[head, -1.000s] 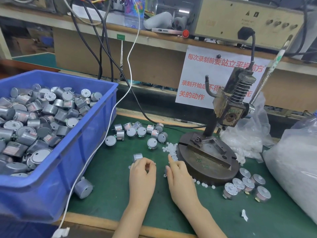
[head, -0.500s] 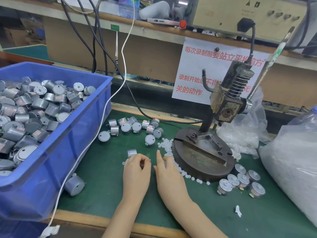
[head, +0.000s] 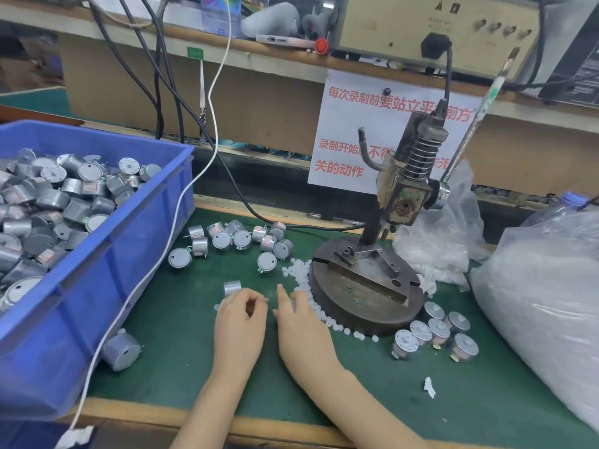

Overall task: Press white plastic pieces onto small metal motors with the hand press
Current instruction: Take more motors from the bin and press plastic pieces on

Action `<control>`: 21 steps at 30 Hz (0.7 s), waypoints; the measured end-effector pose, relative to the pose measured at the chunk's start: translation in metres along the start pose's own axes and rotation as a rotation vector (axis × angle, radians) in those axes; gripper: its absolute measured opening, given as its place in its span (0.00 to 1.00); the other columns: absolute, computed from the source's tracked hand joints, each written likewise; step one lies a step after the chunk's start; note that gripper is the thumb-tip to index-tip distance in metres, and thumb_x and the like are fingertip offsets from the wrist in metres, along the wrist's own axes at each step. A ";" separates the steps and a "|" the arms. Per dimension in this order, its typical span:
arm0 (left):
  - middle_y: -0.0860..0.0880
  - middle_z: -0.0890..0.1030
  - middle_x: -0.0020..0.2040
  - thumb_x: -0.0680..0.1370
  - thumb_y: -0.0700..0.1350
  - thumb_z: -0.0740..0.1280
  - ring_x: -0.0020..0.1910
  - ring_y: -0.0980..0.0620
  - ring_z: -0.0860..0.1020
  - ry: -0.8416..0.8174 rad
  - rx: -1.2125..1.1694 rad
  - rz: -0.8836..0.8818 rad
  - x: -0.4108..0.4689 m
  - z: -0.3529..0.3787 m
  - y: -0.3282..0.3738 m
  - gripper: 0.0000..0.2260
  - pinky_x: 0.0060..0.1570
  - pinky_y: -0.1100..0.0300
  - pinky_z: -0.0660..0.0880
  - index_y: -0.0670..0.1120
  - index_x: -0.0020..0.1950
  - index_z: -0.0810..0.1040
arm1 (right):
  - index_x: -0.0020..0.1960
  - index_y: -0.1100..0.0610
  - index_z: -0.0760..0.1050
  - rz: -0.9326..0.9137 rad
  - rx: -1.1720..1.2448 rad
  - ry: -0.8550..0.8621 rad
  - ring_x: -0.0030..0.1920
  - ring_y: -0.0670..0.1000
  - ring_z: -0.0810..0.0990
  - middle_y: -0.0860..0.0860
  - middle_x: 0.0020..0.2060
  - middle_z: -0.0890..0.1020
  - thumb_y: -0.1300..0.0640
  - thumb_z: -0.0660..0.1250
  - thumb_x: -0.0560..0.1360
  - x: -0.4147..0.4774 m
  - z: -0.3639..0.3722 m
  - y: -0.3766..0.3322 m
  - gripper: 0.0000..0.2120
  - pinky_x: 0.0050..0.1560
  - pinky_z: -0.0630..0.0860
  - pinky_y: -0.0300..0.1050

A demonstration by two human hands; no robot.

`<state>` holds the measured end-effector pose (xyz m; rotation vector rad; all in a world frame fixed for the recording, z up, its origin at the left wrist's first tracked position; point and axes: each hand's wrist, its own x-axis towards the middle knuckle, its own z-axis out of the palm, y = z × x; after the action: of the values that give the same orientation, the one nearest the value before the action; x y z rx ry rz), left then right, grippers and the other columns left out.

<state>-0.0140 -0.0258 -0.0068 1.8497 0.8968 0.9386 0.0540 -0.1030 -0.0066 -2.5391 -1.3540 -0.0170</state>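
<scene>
My left hand [head: 241,322] holds a small silver motor [head: 232,287] at its fingertips, just above the green mat. My right hand [head: 301,328] lies beside it with fingers stretched out, the tips among the scattered white plastic pieces [head: 296,273]; whether it pinches one I cannot see. The hand press [head: 405,196] stands to the right on its round iron base [head: 363,306], with nothing in its fixture. Its lever [head: 479,111] points up and to the right. Loose motors [head: 233,239] lie behind my hands.
A blue bin [head: 107,270] full of motors fills the left side, with one motor [head: 121,351] lying at its foot. Several motors [head: 434,333] stand right of the press base. Clear bags of white pieces [head: 547,303] sit at the right. A white cable [head: 175,222] crosses the bin.
Both hands have stayed close together in front of the press base, with the motor still in my left hand. Only the view has shifted slightly.
</scene>
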 end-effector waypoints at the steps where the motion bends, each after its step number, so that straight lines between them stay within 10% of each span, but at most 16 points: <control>1: 0.54 0.77 0.36 0.75 0.36 0.65 0.42 0.47 0.75 0.000 0.003 0.001 0.000 0.000 0.000 0.08 0.39 0.62 0.63 0.44 0.37 0.77 | 0.77 0.52 0.47 0.016 0.023 0.011 0.54 0.55 0.74 0.53 0.63 0.64 0.52 0.47 0.83 0.000 0.000 0.001 0.23 0.44 0.66 0.44; 5: 0.54 0.77 0.36 0.75 0.37 0.65 0.42 0.48 0.74 -0.011 0.015 0.020 0.000 0.000 0.001 0.07 0.39 0.63 0.62 0.42 0.38 0.78 | 0.74 0.42 0.54 0.091 0.169 0.075 0.44 0.51 0.73 0.47 0.55 0.66 0.50 0.49 0.82 -0.006 -0.001 0.005 0.21 0.39 0.63 0.42; 21: 0.55 0.76 0.35 0.74 0.36 0.66 0.42 0.50 0.74 -0.015 0.023 0.024 0.000 0.001 -0.002 0.07 0.38 0.71 0.64 0.43 0.36 0.77 | 0.62 0.50 0.68 0.055 -0.033 -0.003 0.60 0.48 0.70 0.45 0.59 0.71 0.45 0.59 0.77 -0.028 -0.037 0.025 0.15 0.47 0.68 0.43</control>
<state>-0.0136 -0.0250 -0.0083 1.8883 0.8811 0.9317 0.0629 -0.1476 0.0196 -2.6043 -1.2948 -0.0250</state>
